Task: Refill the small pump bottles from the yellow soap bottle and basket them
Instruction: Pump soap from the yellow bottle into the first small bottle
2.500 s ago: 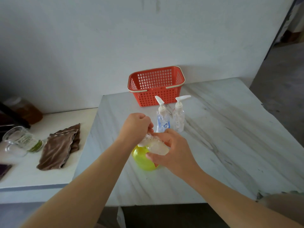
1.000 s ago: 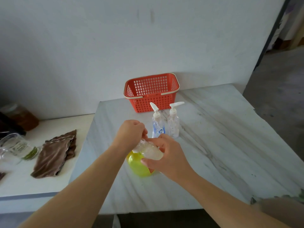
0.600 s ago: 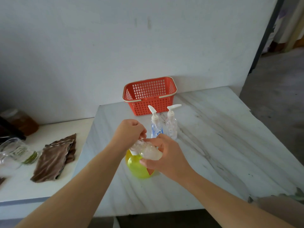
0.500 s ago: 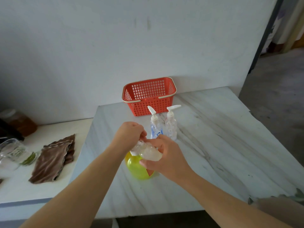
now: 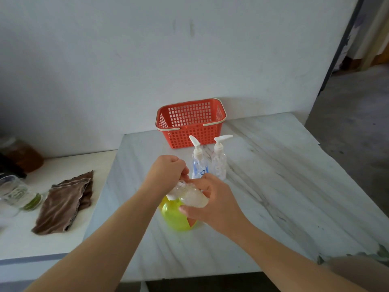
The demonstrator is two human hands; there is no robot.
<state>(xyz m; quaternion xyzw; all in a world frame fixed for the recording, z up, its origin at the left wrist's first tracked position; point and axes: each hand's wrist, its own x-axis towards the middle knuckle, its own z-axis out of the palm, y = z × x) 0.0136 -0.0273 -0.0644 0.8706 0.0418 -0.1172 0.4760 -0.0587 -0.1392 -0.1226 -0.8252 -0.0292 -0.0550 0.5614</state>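
My right hand [image 5: 219, 205] grips a small clear bottle [image 5: 194, 197], tilted with its neck toward my left hand [image 5: 166, 173]. My left hand's fingers curl round the bottle's pump top, which is mostly hidden. Directly beneath both hands stands the yellow soap bottle [image 5: 174, 216] on the marble table [image 5: 273, 197]. Two small pump bottles stand upright behind my hands: one with a blue heart label [image 5: 199, 163], one clear [image 5: 220, 161]. The red basket [image 5: 190, 123] sits against the wall and looks to hold nothing.
A lower white counter [image 5: 63, 239] on the left carries a folded brown cloth [image 5: 65, 201], a glass jug [image 5: 16, 194] and a brown jar [image 5: 25, 154]. The wall runs behind the basket. The table's right edge drops to the floor.
Both hands stay clamped on the small bottle and its top over the yellow bottle. The view has tilted up, so everything sits lower in the frame.
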